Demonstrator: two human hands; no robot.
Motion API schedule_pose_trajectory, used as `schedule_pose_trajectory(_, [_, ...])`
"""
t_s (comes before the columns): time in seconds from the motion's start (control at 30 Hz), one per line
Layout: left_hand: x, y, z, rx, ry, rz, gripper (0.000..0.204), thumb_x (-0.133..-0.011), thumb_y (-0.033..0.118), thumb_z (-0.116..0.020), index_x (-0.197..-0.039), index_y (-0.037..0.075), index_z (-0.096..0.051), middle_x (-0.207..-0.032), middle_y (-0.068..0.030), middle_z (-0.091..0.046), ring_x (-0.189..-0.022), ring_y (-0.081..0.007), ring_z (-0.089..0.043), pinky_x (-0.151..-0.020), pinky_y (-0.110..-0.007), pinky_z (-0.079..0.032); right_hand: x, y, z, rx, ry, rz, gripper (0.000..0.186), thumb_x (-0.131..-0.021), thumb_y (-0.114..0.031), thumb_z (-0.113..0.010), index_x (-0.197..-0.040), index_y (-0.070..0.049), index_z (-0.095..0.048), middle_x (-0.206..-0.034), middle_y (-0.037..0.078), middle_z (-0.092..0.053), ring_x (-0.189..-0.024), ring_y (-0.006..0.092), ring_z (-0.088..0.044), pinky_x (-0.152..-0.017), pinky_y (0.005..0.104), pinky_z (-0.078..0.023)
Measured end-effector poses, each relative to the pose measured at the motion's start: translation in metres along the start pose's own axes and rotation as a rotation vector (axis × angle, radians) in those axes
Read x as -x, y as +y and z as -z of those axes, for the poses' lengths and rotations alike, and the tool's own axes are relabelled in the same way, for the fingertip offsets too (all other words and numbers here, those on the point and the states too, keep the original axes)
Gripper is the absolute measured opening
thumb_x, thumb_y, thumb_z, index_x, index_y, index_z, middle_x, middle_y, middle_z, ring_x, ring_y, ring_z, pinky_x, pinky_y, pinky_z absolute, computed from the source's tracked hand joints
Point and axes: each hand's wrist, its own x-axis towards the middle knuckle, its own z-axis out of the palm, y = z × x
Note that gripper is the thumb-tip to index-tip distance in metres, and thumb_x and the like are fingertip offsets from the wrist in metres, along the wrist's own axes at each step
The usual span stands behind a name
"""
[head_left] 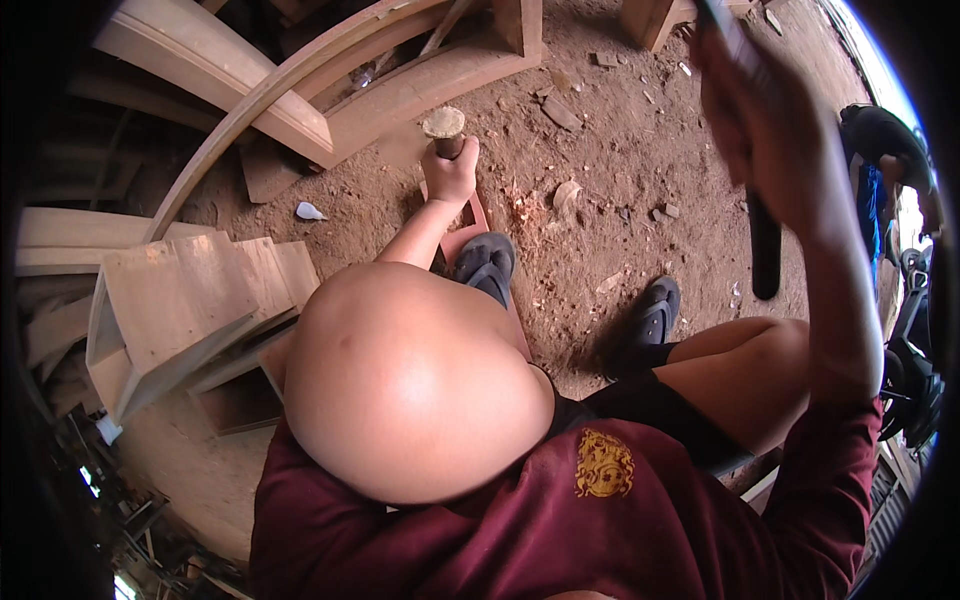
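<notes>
My left hand (452, 176) is closed around the handle of a chisel (443, 124), whose pale, battered top sticks up above the fist; its blade is hidden below. Under that fist lies a reddish wooden board (460, 238) on the ground, with my sandalled left foot (486, 262) resting on it. Raised high at the right, my right hand (775, 130) grips a hammer (766, 255) by its black handle. Motion blurs that hand, and the hammer's head is largely cut off at the upper edge.
Wooden frames (420, 95), one with a curved rail, stand at the upper left. A stepped stack of pale wooden pieces (180, 290) sits left of my knee. Wood chips (525, 205) and offcuts lie on the dirt floor. A motorcycle (910, 350) is at the far right.
</notes>
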Motion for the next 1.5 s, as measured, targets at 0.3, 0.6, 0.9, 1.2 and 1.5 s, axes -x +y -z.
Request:
schedule_pose_trajectory(0.3, [0.002, -0.001, -0.024, -0.151, 0.022, -0.125, 0.023, -0.083, 0.006, -0.062, -0.062, 0.007, -0.052, -0.057, 0.0048, -0.053, -0.049, -0.0064, -0.049, -0.045, -0.028, -0.037, -0.065, 0.048, -0.129, 0.465, -0.113, 0.232, 0.027, -0.098, -0.021, -0.048, -0.093, 0.002, -0.061, -0.077, 0.023, -0.065, -0.071, 0.0353, -0.066, -0.059, 0.0422, -0.051])
schedule_pose_trajectory(0.6, [-0.004, -0.015, 0.007, -0.302, 0.05, -0.117, 0.024, -0.083, 0.007, -0.063, -0.061, 0.007, -0.051, -0.055, 0.0024, -0.053, -0.048, -0.0084, -0.048, -0.045, -0.029, -0.036, -0.07, -0.031, -0.086, 0.267, 0.147, 0.609, 0.033, -0.099, -0.027, -0.052, -0.09, 0.003, -0.063, -0.062, 0.01, -0.061, -0.056, 0.019, -0.063, -0.049, 0.0334, -0.047])
schedule_pose_trajectory(0.9, [-0.01, -0.002, -0.007, -0.252, 0.093, -0.028, 0.028, -0.083, 0.01, -0.064, -0.058, 0.006, -0.053, -0.054, 0.0028, -0.053, -0.048, -0.0071, -0.05, -0.045, -0.03, -0.037, -0.072, 0.061, -0.153, 0.775, -0.302, 0.225, 0.041, -0.099, -0.037, -0.048, -0.111, 0.002, -0.056, -0.079, 0.022, -0.065, -0.063, 0.0345, -0.065, -0.056, 0.0461, -0.052])
schedule_pose_trajectory(1.2, [0.0, -0.005, 0.002, -0.213, 0.14, -0.03, 0.018, -0.081, 0.011, -0.066, -0.065, 0.007, -0.057, -0.059, 0.0009, -0.057, -0.053, -0.0093, -0.053, -0.049, -0.033, -0.041, -0.057, -0.086, -0.076, 0.118, 0.171, 0.422, 0.033, -0.099, -0.027, -0.049, -0.092, 0.004, -0.06, -0.067, 0.016, -0.063, -0.058, 0.0282, -0.063, -0.053, 0.0417, -0.051])
schedule_pose_trajectory(1.5, [0.002, -0.018, -0.003, -0.202, -0.002, -0.017, 0.026, -0.084, 0.009, -0.064, -0.061, 0.008, -0.052, -0.056, 0.0048, -0.051, -0.05, -0.005, -0.049, -0.046, -0.028, -0.037, -0.083, 0.057, -0.139, 0.56, -0.472, 0.157, 0.04, -0.101, -0.035, -0.045, -0.099, 0.003, -0.059, -0.073, 0.019, -0.064, -0.064, 0.0313, -0.064, -0.061, 0.0426, -0.05])
